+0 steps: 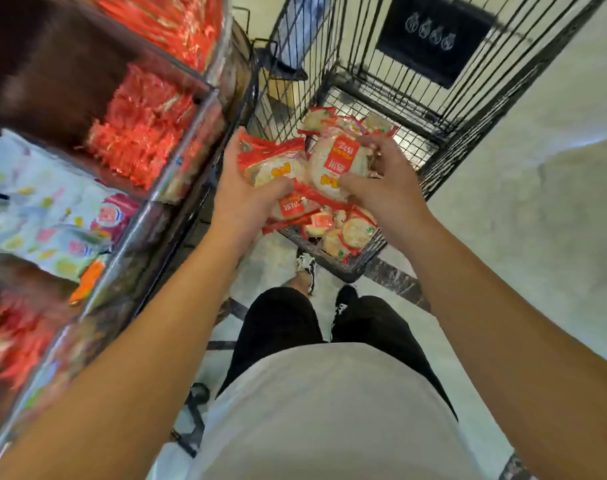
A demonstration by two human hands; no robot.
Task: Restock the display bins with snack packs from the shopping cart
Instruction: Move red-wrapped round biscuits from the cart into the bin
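Observation:
Both my hands are over the black wire shopping cart (pixel 444 109), each holding red-and-white snack packs. My left hand (pixel 241 195) grips a small stack of packs (pixel 272 164) from the left side, thumb curled under. My right hand (pixel 381 181) grips a larger round pack (pixel 336 161) with fingers over its far edge. More snack packs (pixel 343 230) lie loose on the cart's floor below my hands. Display bins (pixel 139 143) with red packs stand to my left, blurred.
The bin rack's metal rail (pixel 187 147) runs diagonally close beside the cart. A lower bin holds pale blue and pink packs (pixel 52 216). My legs and shoes (pixel 305 268) stand right behind the cart. Pale floor (pixel 537 220) lies to the right.

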